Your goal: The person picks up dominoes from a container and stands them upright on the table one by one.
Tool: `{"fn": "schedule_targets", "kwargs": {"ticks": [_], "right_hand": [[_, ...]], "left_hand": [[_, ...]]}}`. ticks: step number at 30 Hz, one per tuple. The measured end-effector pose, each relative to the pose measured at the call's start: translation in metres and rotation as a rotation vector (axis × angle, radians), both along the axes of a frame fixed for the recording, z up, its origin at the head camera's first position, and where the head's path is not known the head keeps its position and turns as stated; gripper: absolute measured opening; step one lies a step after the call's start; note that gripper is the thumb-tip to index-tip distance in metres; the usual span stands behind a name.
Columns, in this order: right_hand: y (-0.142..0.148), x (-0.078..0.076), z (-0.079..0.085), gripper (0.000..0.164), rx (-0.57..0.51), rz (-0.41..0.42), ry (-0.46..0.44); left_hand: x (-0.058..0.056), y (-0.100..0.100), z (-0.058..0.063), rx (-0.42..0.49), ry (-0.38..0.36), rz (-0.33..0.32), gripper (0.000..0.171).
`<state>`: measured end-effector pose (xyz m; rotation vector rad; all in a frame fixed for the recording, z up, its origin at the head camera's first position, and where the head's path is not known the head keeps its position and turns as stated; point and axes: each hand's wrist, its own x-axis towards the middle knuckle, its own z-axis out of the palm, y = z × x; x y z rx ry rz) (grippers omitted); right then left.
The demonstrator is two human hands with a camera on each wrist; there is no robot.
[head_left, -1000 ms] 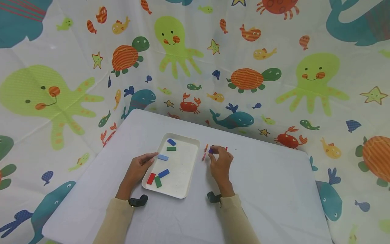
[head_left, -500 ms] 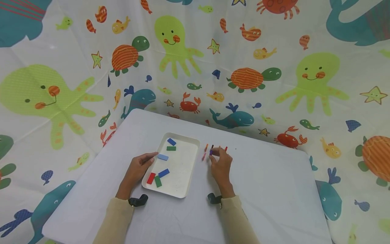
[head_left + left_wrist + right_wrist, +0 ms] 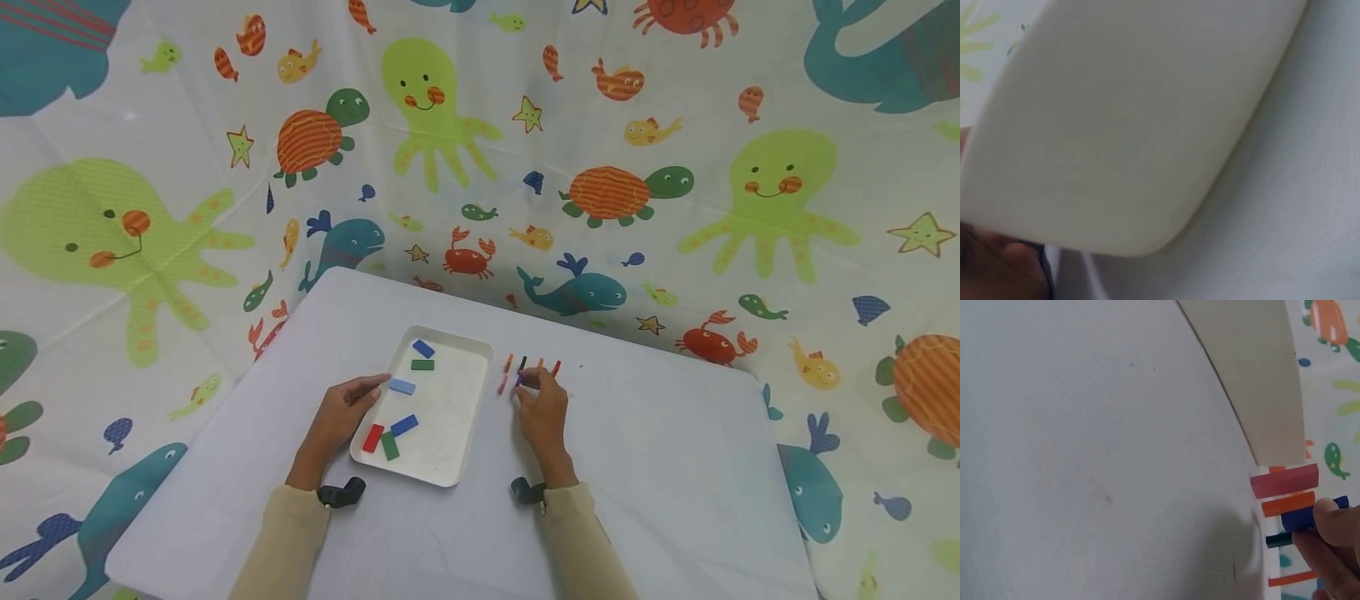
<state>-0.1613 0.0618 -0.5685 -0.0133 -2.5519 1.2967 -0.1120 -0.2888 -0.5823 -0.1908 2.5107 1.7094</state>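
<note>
one blue block (image 3: pixel 423 348) and one green block (image 3: pixel 422 365) lay near the far end of the white tray (image 3: pixel 441 400), a light blue block (image 3: pixel 402 387) by its left rim, and a second blue block (image 3: pixel 404 425), a red block (image 3: pixel 372 438) and a second green block (image 3: pixel 390 446) toward its near end. the left hand (image 3: pixel 343 412) was relaxed at that left rim, fingers loosely extended. right of the tray, the right hand (image 3: pixel 543 410) pinched a violet-blue block (image 3: pixel 1297 519) between thumb and finger, just beside a dark block (image 3: pixel 1279 540).
</note>
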Motion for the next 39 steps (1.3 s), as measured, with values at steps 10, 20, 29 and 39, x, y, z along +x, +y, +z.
{"fn": "schedule_targets", "kwargs": {"ticks": [10, 20, 29, 39], "right_hand": [[0.003, -0.001, -0.011, 0.030, 0.018, 0.032, 0.053], [0.004, -0.002, -0.014, 0.030, 0.000, 0.045, 0.032], [0.005, -0.001, -0.014, 0.032, -0.003, 0.066, 0.060], [0.005, 0.000, -0.010, 0.035, 0.010, 0.066, 0.028]], "left_hand": [[-0.002, 0.001, -0.001, -0.006, 0.009, -0.002, 0.039], [-0.001, 0.002, 0.002, -0.015, 0.026, -0.001, 0.039], [0.000, 0.002, 0.001, -0.028, 0.031, 0.004, 0.040], [0.000, 0.001, -0.001, -0.020, 0.020, 0.007, 0.039]]}}
